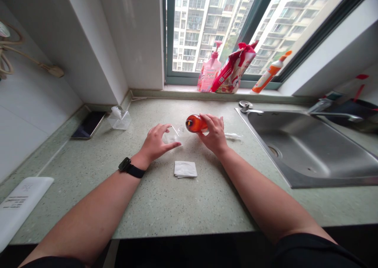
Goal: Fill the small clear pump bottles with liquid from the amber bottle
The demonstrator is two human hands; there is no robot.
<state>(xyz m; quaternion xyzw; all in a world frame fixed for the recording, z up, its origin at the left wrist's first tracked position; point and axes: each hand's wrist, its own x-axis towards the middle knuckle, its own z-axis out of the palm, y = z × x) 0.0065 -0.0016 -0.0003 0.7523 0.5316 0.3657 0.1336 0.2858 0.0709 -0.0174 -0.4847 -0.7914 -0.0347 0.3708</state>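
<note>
My right hand is wrapped around an amber bottle, which lies tilted with its dark neck end toward the left. My left hand curves its thumb and fingers around a small clear plastic container, hard to make out against the counter. A thin white strip or stick shows at the container. The bottle's neck end is to the right of the container and apart from my left fingers. Nearer to me, a folded white tissue lies between my forearms. Behind my right hand lies a clear-wrapped slim item.
A clear box with tissue and a phone stand at the left. A white plastic board lies at the front left. The steel sink is on the right. A pink pump bottle, red bag and orange-white bottle line the windowsill.
</note>
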